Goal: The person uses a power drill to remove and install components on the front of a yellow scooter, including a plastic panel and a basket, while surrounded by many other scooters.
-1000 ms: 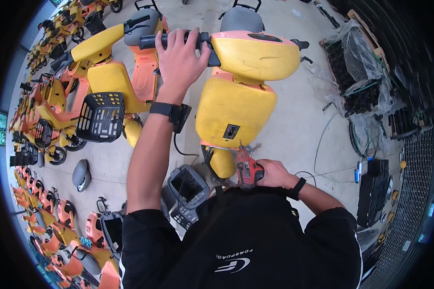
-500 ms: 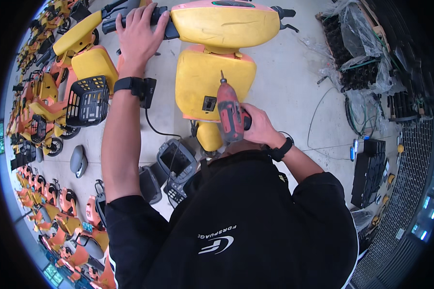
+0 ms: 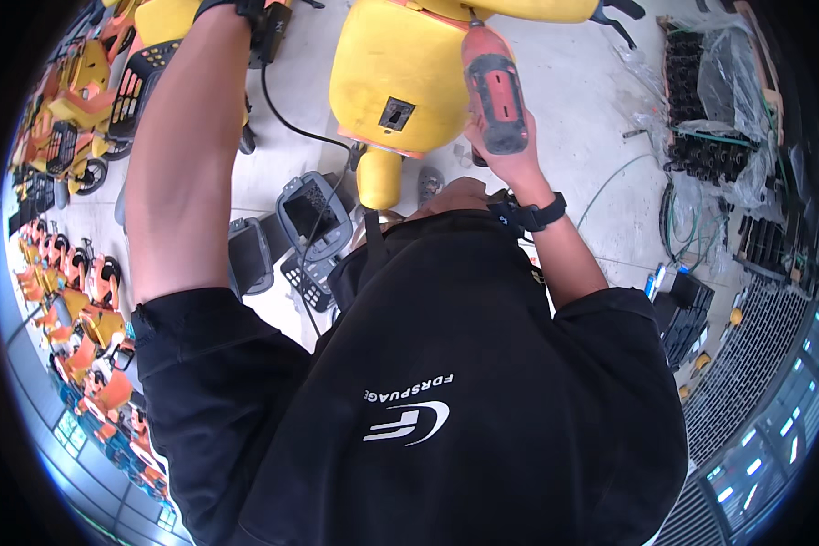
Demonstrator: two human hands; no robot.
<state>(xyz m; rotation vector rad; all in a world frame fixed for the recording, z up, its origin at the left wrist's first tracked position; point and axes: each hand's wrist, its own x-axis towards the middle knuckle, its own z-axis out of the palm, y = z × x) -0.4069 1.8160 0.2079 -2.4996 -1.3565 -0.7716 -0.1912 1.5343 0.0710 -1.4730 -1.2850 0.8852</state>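
Observation:
My right hand [image 3: 510, 156] grips a red-and-black power drill [image 3: 496, 91], whose bit reaches up to the upper part of the scooter's yellow front panel [image 3: 378, 68], by the neck below the handlebar housing [image 3: 537, 7]; contact at the tip is unclear. A small black keyhole plate [image 3: 396, 114] sits low on that panel, above a yellow mudguard [image 3: 378, 177]. My left forearm [image 3: 187, 173] stretches to the top edge, past which the hand is hidden. A black device with a cable [image 3: 268, 27] is beside its wrist.
Grey plastic housings with dark screens [image 3: 309, 209] lie on the floor below the scooter. Rows of yellow and orange scooters [image 3: 77, 77] stand at left. At right are a pallet with plastic wrap [image 3: 728, 82], loose cables and a black box [image 3: 678, 314].
My right hand has lifted the drill from low beside the front panel to its upper right. The view has shifted, so the scooter sits higher and my left hand has left the frame.

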